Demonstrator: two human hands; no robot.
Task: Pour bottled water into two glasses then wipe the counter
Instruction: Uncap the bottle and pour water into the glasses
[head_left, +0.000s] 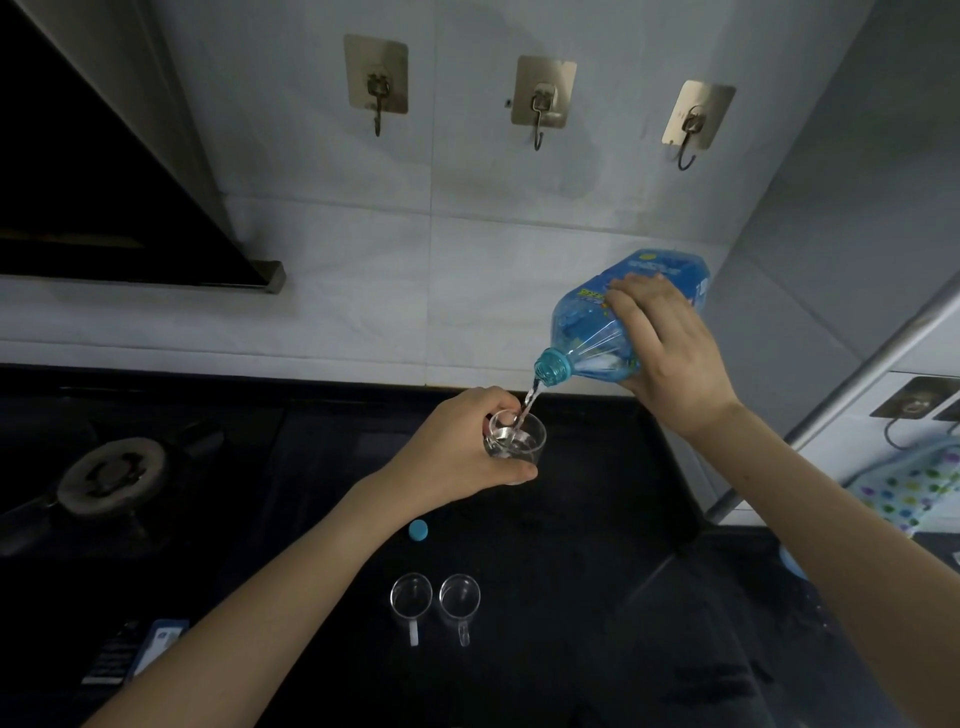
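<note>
Bottled water is the thing in play: a large blue-tinted clear plastic bottle (623, 322) with a blue printed label, tipped neck-down over the dark glossy worktop (571, 519). The right hand (670, 353) grips it across the body, fingers spread over the label and thumb under the shoulder. A thin stream runs from the open threaded mouth into a small clear glass cup (515, 436), which the left hand (467, 452) holds wrapped in its fingers just above the worktop, directly below the neck.

By its bulk the bottle looks heavy and still fairly full, so the weight will shift toward the neck as it tilts. Thin plastic walls will likely give under a squeeze, which could make the stream surge; a broad grasp around the labelled middle, as here, seems safest. Any wetness would make the smooth plastic slippery.

The cup looks light, rigid and breakable, and its narrow mouth leaves little margin for a wavering stream. Holding it round the wall steadies it, though a wet wall may slide.

2 more clear glass cups with handles (435, 597) stand side by side on the worktop nearer the person, apparently empty. A round blue bottle cap (418, 530) lies between them and the held cup.
</note>
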